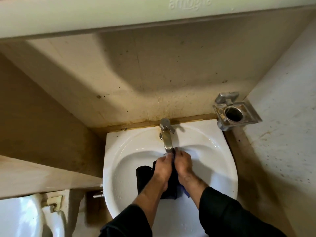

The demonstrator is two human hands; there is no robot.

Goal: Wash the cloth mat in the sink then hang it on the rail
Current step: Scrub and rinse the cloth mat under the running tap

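A dark, almost black cloth mat (143, 178) hangs bunched inside the white sink (220, 161), with a bluish edge showing near my right wrist. My left hand (162, 168) and my right hand (183, 164) are side by side, both closed on the mat's top edge. They hold it right under the spout of the metal tap (166, 135). Much of the mat is hidden behind my hands and forearms. No rail is in view.
A clear plastic holder with a round hole (234, 110) is fixed to the right wall above the sink. A white toilet cistern (20, 218) stands at the lower left. A pale shelf (102, 12) overhangs the stained wall. A small metal knob (98, 195) sticks out left of the sink.
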